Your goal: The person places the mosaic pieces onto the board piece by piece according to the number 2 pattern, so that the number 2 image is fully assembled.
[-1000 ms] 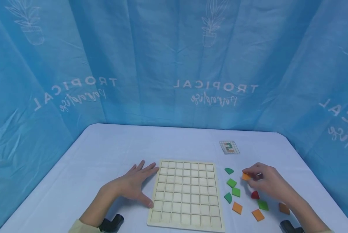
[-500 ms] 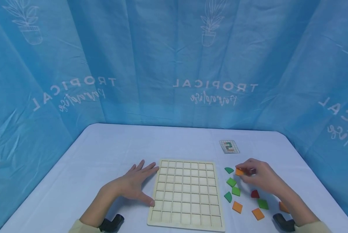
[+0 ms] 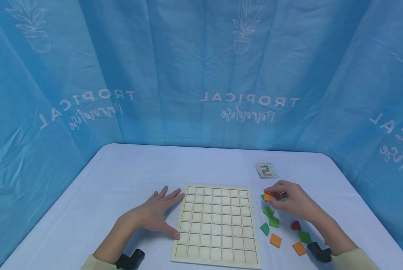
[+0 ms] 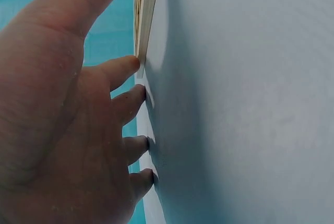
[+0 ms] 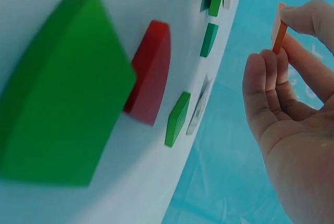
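Observation:
Between thumb and fingers, my right hand (image 3: 297,202) pinches an orange square tile (image 3: 268,196), raised above the table. In the right wrist view that orange tile (image 5: 279,28) stands edge-on at the fingertips. My left hand (image 3: 154,215) lies with fingers spread, its thumb and index finger touching the left edge of a pale wooden grid board (image 3: 216,229). The left wrist view shows the index fingertip against the board's side (image 4: 148,20). Under the held tile, a green rounded piece (image 3: 262,197) is partly covered.
Right of the board lie green square tiles (image 3: 274,222), a green rounded piece (image 3: 264,229), a red rounded piece (image 3: 296,225), another green tile (image 3: 304,237) and orange tiles (image 3: 275,240). A small grid-patterned card (image 3: 266,170) lies behind them. Blue curtain (image 3: 201,75) surrounds the white table.
My right hand has moved left with the orange tile, from above the red piece's far side to over the green rounded piece. The left hand stays in place by the board.

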